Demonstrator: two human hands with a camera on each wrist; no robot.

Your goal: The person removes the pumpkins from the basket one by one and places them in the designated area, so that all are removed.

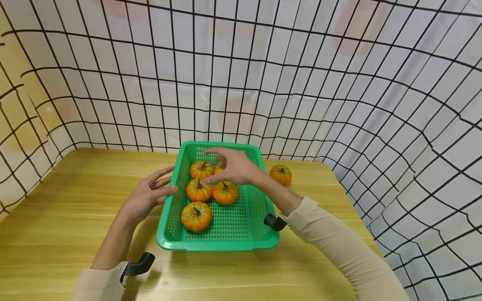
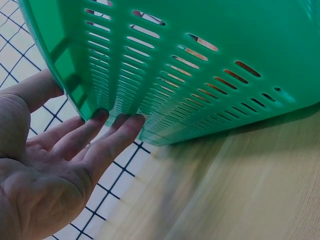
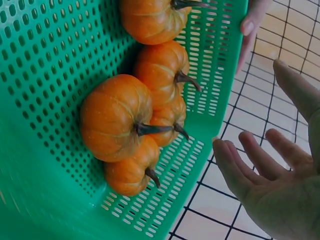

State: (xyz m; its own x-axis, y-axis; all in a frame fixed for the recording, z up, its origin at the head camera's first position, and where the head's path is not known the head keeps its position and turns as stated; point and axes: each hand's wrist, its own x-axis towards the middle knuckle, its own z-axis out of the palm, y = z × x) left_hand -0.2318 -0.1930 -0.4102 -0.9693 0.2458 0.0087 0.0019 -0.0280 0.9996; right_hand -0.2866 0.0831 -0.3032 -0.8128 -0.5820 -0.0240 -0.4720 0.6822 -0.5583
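A green plastic basket with slotted walls holds several small orange pumpkins, their dark stems showing. At the basket's left side, my left hand has its thumb over the rim and its fingertips against the outside wall. My right hand hovers above the pumpkins toward the basket's far end, palm down, with fingers spread and nothing held. It partly hides one pumpkin. In the right wrist view, the right hand appears apart from the clustered pumpkins.
One more pumpkin sits on the wooden table, right of the basket near the back edge. A black wire grid backed with pale sheeting surrounds the table behind and at both sides. Black wrist mounts sit on both sleeves.
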